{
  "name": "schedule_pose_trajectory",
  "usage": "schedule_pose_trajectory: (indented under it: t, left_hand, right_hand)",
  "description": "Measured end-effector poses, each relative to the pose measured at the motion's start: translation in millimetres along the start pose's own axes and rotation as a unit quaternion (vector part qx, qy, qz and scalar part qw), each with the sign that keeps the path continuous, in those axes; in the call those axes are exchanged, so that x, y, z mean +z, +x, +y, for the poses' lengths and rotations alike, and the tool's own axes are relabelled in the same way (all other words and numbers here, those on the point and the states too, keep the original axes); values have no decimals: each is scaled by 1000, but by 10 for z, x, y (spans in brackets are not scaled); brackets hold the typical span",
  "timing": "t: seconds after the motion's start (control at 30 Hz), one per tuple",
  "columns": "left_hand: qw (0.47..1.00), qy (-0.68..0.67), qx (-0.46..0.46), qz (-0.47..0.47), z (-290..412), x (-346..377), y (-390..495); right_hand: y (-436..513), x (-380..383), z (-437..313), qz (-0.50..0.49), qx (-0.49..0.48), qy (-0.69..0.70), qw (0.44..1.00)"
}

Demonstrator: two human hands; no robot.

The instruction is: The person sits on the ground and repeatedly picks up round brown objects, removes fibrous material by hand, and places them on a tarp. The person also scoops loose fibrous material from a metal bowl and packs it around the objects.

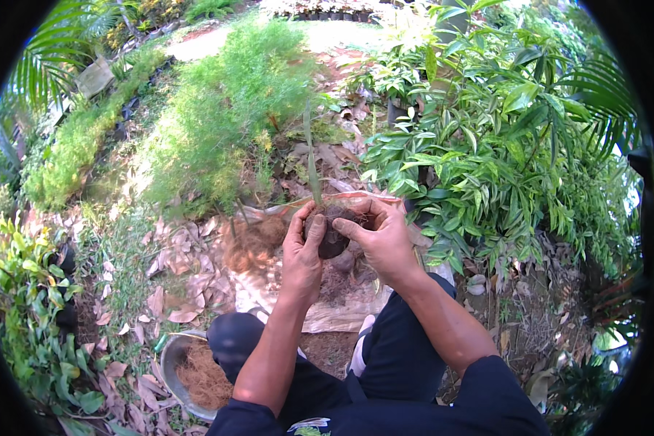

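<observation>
Both hands grip a dark root ball (333,244) held above a woven sack spread on the ground. From its top a long, narrow green leaf or stem (310,155) stands nearly upright. My left hand (303,237) wraps the left side, thumb on the front. On the other side, my right hand (380,234) presses the surface with its thumb, and fine roots show by its fingers. Under the hands the pale sack (332,322) carries loose soil (335,286). Brown fibre clumps (256,242), seemingly coconut fibre, lie at its left, with short green stems rising from them.
A metal basin (170,376) of brown fibre (204,381) stands beside my left knee. Feathery green plants (234,98) grow ahead, and a leafy shrub (468,147) crowds the right. Dry leaves (182,283) cover ground to the left.
</observation>
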State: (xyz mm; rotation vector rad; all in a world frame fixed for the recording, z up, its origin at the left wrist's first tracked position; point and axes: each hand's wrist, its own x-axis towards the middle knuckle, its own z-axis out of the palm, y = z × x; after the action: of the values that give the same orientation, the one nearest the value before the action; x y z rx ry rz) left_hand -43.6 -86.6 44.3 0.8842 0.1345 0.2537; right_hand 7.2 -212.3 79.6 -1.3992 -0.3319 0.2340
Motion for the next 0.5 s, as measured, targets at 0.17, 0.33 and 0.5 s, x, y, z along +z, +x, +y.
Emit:
schedule_pose_trajectory:
  t: [0.17,0.33,0.5]
  left_hand:
    - [991,74,106,10,-27,-27,-8]
    - [969,148,196,36,14,-14,-71]
    - [943,280,181,10,149,-64,-133]
  right_hand:
    - [-1,163,79,9,59,109,992]
    - [-46,314,93,-46,94,276,955]
    - [-7,344,91,-36,144,311,939]
